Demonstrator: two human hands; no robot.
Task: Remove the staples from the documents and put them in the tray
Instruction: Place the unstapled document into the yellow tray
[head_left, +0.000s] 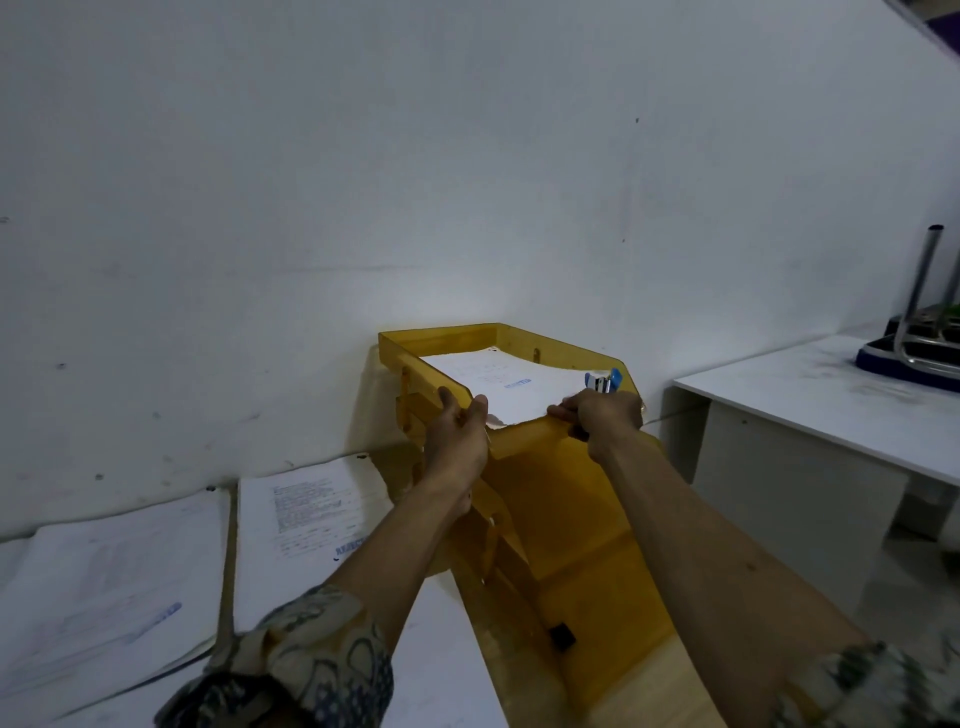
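Head view: the document (511, 387) lies in the top yellow tray (441, 343). At its near edge the right hand (602, 415) clutches a blue staple remover (605, 382). The left hand (460, 431) touches the near corner; whether it grips, I cannot tell.

I can't read anything cleanly: the top sheet (483, 397) in the yellow tray (441, 338), centre of frame, has a blue stamp (518, 384) too blurred to make out. The printed sheet (301, 525) at lower left of centre has a blue mark (349, 545) that looks like "REJECT…", rest out of sight, body text illegible. The paper stack (104, 582) at far lower left has a smeared blue imprint (158, 618), unreadable.
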